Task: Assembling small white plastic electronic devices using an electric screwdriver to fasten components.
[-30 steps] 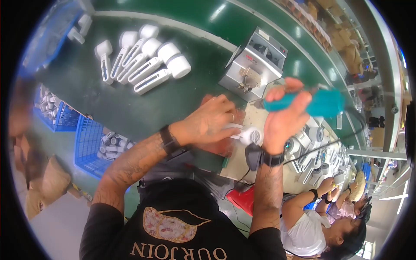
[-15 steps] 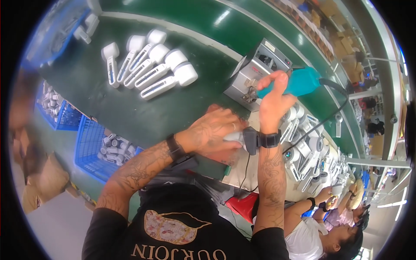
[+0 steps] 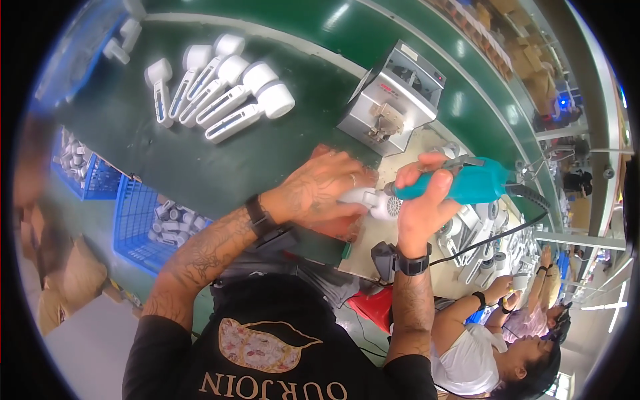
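Note:
My left hand (image 3: 323, 185) is closed round the handle of a white handheld appliance (image 3: 385, 206), pressing it down on a red pad (image 3: 341, 229). The appliance's round end has a dark-slotted grille and points to the right. My right hand (image 3: 425, 208) grips a teal electric screwdriver (image 3: 479, 181) with a black cord. Its nose reaches the grille end of the appliance; whether the bit touches a screw is too small to tell.
A grey screw-feeder box (image 3: 393, 99) stands beyond my hands. Several finished-looking white appliances (image 3: 233, 120) lie fanned at the back left. More parts are heaped at right. Blue baskets (image 3: 143, 223) stand lower left. Co-workers (image 3: 470, 357) sit at right.
My right hand has brought the screwdriver from beside the feeder box down and toward me, to the appliance's grille end. My left hand keeps its hold.

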Motion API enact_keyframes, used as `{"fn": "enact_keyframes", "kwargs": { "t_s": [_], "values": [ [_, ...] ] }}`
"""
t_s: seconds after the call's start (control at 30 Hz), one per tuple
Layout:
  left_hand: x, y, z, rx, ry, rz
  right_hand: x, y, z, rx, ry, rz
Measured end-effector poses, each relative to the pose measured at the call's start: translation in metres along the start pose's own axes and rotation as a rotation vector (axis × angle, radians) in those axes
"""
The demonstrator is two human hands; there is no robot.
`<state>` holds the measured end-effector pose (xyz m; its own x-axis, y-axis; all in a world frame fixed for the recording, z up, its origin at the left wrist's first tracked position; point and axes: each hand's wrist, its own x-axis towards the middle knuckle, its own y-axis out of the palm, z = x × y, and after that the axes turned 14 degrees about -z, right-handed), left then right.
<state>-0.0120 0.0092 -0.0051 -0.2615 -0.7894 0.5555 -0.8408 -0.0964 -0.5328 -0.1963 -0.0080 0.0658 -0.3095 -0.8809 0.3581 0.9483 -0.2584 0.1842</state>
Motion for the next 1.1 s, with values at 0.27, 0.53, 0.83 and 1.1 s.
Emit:
{"fn": "enact_keyframes", "kwargs": {
  "t_s": [0.27,0.53,0.83,1.1],
  "values": [
    [-0.002,0.004,0.001,0.017,0.012,-0.01,-0.002,-0.003,-0.008,0.012,0.03,0.054],
    [0.004,0.0,-0.005,0.056,0.046,0.039,-0.006,0.002,-0.014,0.029,0.029,0.043],
    [0.002,0.001,0.001,0.061,0.101,-0.042,0.007,0.005,-0.009,-0.048,0.061,0.005],
    [0.003,-0.002,-0.003,0.027,0.087,-0.014,0.058,0.061,-0.022,-0.073,-0.134,-0.038]
  ]
}}
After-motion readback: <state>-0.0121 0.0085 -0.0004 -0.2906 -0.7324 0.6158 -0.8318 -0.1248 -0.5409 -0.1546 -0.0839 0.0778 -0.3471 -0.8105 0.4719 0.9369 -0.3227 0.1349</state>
